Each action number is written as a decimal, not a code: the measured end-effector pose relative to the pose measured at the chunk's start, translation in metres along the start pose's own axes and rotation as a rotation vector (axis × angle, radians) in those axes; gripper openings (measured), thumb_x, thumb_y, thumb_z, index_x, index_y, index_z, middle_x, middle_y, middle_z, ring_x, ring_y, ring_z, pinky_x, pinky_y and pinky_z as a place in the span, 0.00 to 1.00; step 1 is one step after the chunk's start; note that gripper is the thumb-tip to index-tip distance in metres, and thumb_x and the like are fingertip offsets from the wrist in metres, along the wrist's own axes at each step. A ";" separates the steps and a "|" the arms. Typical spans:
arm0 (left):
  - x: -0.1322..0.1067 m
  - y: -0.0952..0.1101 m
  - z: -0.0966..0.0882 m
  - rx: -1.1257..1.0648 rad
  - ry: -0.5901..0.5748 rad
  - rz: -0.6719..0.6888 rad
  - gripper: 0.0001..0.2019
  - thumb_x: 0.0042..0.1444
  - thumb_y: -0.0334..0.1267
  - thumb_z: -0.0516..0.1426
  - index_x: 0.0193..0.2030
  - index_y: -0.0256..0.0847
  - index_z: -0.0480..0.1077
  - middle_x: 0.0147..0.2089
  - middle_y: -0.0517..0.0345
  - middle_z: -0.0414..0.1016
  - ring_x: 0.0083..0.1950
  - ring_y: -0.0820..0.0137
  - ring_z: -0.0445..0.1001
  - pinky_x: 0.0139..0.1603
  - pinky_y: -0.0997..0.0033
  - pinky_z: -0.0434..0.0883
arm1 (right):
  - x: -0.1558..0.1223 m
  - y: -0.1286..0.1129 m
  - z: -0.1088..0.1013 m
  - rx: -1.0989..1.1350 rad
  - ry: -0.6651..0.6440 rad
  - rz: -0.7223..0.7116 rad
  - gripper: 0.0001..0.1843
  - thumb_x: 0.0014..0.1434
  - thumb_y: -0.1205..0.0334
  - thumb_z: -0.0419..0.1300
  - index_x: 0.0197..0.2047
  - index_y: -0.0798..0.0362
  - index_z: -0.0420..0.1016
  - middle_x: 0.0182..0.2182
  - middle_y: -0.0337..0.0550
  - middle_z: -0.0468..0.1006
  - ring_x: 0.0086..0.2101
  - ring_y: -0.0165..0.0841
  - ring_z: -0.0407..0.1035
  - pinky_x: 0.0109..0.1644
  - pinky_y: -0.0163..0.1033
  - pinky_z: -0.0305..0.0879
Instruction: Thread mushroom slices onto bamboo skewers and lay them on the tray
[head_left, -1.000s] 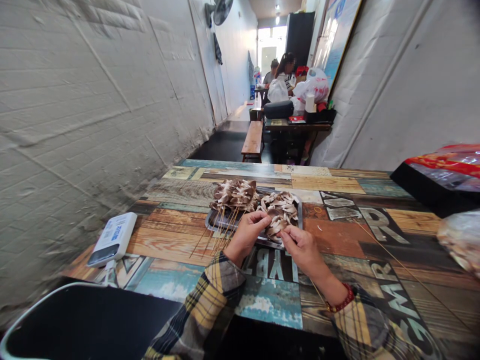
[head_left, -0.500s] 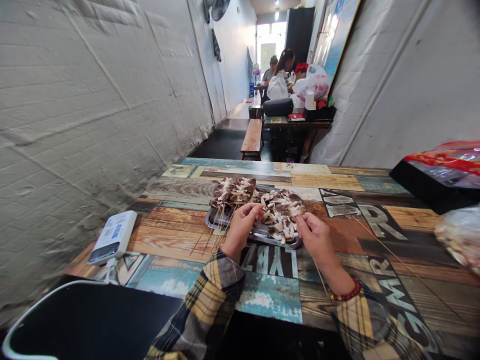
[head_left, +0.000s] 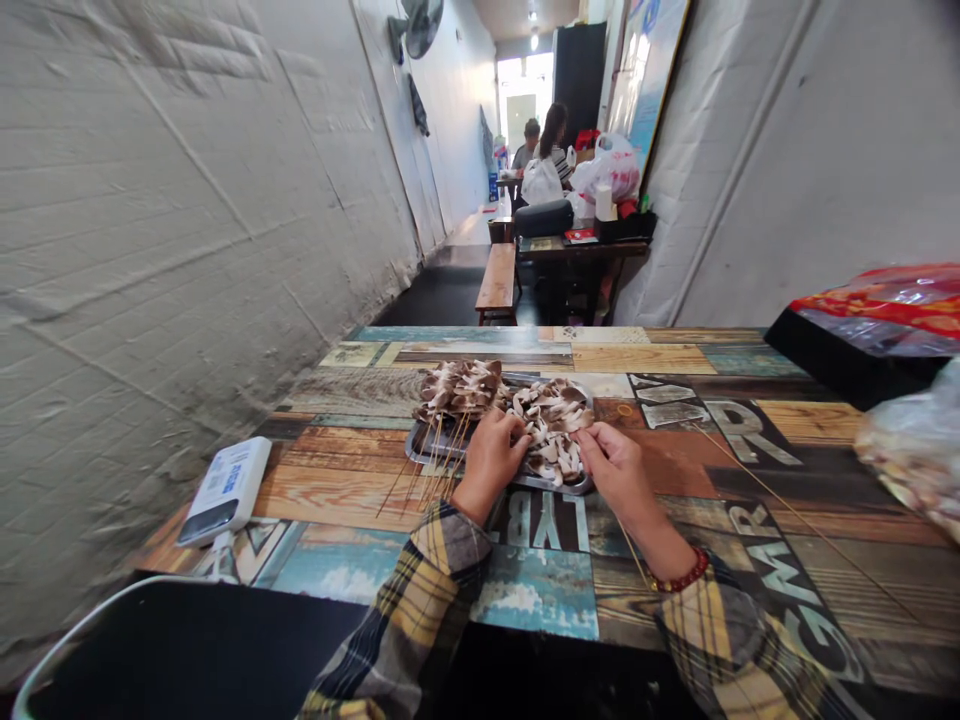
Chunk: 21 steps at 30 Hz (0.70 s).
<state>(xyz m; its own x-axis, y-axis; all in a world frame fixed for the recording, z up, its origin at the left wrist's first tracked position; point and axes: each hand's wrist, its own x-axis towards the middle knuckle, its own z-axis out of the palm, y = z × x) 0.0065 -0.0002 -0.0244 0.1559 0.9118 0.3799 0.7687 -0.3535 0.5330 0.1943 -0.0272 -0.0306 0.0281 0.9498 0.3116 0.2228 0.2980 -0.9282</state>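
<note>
A metal tray (head_left: 424,445) on the table holds loose torn oyster mushrooms (head_left: 551,410) on its right side. On its left lie skewered mushrooms (head_left: 459,385), with thin bamboo sticks (head_left: 431,465) pointing toward me. My left hand (head_left: 495,455) reaches into the loose pile with curled, closed fingers; what is between the fingertips is hidden. My right hand (head_left: 619,470) is closed at the pile's right edge, its fingertips pinched by a mushroom piece. A bamboo skewer (head_left: 634,552) runs out below that palm toward the wrist.
One lone skewer (head_left: 795,515) lies on the table at right. A white power bank (head_left: 229,490) with a cable sits at left. A black box (head_left: 847,360) with red packaging and a clear plastic bag (head_left: 911,450) stand at right. Beyond are a bench (head_left: 497,278) and two people.
My left hand has lowered from above the mushrooms to touch the loose pile. My right hand stays at the pile's right edge. The whole view has shifted slightly.
</note>
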 end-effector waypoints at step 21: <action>0.010 0.008 -0.016 -1.342 0.006 -0.586 0.15 0.40 0.42 0.67 0.34 0.35 0.75 0.30 0.55 0.76 0.28 0.76 0.70 0.28 0.77 0.64 | -0.009 -0.011 0.006 -0.091 -0.270 0.004 0.17 0.63 0.53 0.52 0.26 0.53 0.67 0.14 0.33 0.65 0.18 0.26 0.58 0.24 0.31 0.54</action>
<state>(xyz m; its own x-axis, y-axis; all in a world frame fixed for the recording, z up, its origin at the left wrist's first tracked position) 0.0040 0.0022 -0.0040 0.0255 0.9908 -0.1332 -0.4227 0.1314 0.8967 0.1859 -0.0388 -0.0240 -0.2285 0.9457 0.2313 0.3097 0.2958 -0.9036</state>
